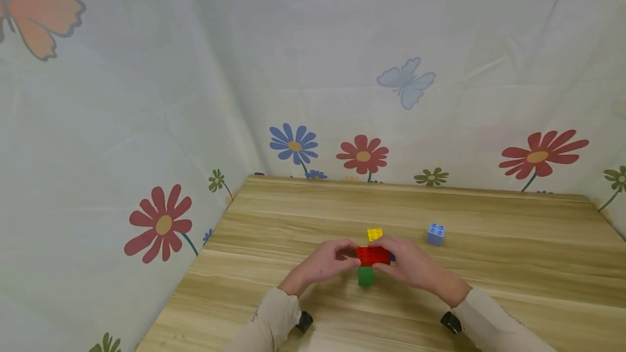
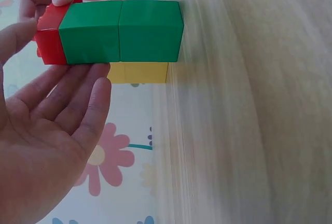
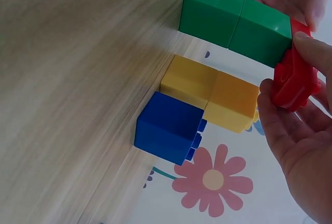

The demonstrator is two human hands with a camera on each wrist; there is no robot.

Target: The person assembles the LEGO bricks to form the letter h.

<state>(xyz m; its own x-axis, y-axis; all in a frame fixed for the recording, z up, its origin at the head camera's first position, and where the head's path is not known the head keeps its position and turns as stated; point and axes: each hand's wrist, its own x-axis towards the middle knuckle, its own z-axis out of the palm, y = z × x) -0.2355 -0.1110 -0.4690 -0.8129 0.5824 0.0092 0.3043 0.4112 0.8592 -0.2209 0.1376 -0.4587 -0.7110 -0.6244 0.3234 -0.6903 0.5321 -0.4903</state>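
A red brick (image 1: 374, 256) with studs on top lies across a stack of two green bricks (image 2: 122, 31). My right hand (image 1: 412, 263) grips the overhanging right end, thumb in front and fingers behind. At the opposite end, my left hand (image 1: 325, 261) touches it with thumb and fingertips; the visible fingers are fairly straight, the palm uncovered. Behind the green stack stands a yellow stack of two bricks (image 3: 210, 92), partly covered by the hands in the head view. A dark blue brick (image 3: 168, 128) stands beside the yellow stack in the right wrist view.
A lighter blue brick (image 1: 435, 234) stands apart on the wooden table (image 1: 513, 243), to the right and behind my right hand. A pale curtain (image 1: 332, 58) printed with flowers and butterflies hangs along the table's back and left edges.
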